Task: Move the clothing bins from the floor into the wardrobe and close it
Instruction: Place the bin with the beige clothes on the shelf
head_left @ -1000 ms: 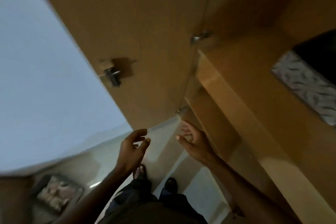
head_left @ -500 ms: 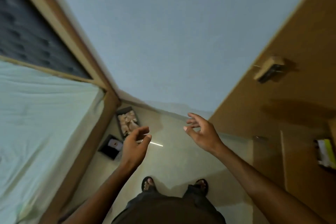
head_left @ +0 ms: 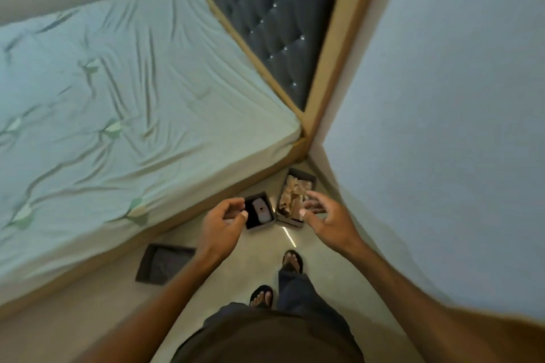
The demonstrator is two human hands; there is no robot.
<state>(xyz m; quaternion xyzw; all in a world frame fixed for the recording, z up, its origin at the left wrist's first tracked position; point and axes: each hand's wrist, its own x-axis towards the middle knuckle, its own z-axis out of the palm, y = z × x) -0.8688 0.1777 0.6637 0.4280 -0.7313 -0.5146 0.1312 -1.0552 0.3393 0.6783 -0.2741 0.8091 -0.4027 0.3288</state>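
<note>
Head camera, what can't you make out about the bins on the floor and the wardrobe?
Wardrobe: outside the head view, so open or closed cannot be told.
Dark flat bin: right end hidden behind the left forearm; contents too dark.
Small bin: edge covered by the left hand; item inside too small to identify.
Long bin: partly covered by the right hand; tan contents blurred.

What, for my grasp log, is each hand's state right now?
Left hand: open, loosely curled, holding nothing.
Right hand: open, fingers spread, holding nothing.

Head-worn wide view, steeply down at floor [head_left: 259, 256].
</note>
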